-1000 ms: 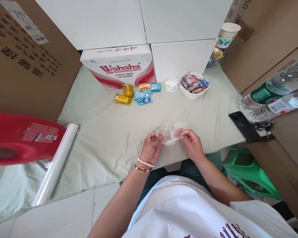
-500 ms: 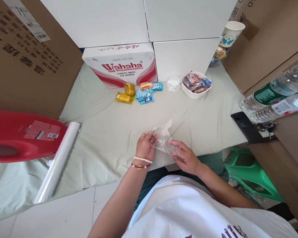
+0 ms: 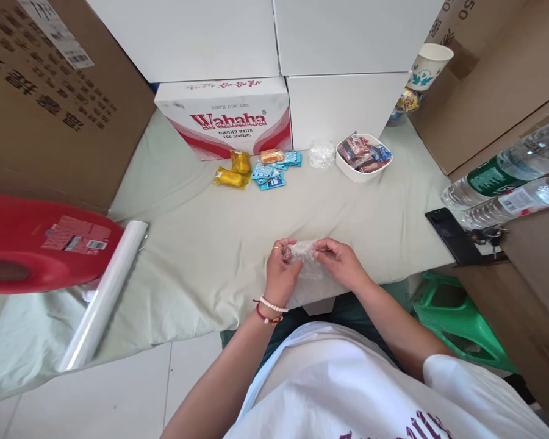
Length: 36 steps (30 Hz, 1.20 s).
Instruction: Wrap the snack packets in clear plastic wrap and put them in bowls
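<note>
Right now I am watching both hands working at the near edge of the desk [image 3: 201,244]. The left hand [image 3: 281,271], wearing a bead bracelet and a red cord, is pinching one side of a small piece of clear film [image 3: 306,253], and the right hand [image 3: 341,262] is pinching the other side. The two are sitting close together with fingertips closed on the film, which is bunching up crumpled between them just above the pale cloth.

I am reading the step in hand as working this scrap between the fingertips; I cannot tell whether anything is lying inside it. In my judgement any further handling is calling for a light, even pinch from both sides, since film this thin is likely clinging to itself and tearing under a hard pull.

Well apart, at the far side, a white bowl [image 3: 357,177] is holding wrapped snacks; a small wad of plastic [image 3: 321,155] is lying just beside it, with blue packets [image 3: 269,177] and yellow packets [image 3: 232,177] lying in front of the Wahaha box [image 3: 224,119]. A roll of film [image 3: 103,296] is resting off to the left, near a red container [image 3: 36,250]; a phone [image 3: 448,235] is lying at the right edge.
</note>
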Motion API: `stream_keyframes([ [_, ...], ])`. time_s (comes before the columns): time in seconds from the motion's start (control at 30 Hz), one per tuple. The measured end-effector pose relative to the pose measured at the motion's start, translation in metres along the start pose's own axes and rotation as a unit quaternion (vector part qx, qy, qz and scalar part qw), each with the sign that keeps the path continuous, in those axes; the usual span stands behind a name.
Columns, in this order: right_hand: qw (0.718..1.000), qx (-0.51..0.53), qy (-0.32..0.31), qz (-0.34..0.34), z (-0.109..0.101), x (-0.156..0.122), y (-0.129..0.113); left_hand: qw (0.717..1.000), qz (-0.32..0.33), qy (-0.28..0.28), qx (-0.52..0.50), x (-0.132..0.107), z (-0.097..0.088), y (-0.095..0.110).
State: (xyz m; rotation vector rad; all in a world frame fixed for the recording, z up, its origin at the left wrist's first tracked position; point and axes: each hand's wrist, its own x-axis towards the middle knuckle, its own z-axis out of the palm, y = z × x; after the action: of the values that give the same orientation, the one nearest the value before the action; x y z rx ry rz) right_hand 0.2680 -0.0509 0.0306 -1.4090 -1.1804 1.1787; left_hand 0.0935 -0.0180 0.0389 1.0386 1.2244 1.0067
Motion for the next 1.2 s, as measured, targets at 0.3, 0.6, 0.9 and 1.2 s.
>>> stream_keyframes([
  [0.3, 0.981, 0.107, 0.157, 0.035, 0.005, 0.001, 0.015, 0.984, 0.008, 0.173, -0.047, 0.016, -0.020, -0.016],
  [0.6, 0.970, -0.087, 0.209, -0.089, -0.012, -0.009, 0.018, 0.962, 0.112, 0.053, 0.243, 0.015, -0.060, -0.017],
  [0.9, 0.953, -0.146, 0.115, -0.240, -0.011, -0.014, 0.015, 0.949, 0.027, -0.061, 0.309, 0.026, -0.042, -0.001],
  [1.2, 0.971, -0.141, 0.161, -0.106, -0.025, -0.019, 0.027, 0.990, 0.057, 0.115, 0.059, 0.028, -0.035, -0.019],
])
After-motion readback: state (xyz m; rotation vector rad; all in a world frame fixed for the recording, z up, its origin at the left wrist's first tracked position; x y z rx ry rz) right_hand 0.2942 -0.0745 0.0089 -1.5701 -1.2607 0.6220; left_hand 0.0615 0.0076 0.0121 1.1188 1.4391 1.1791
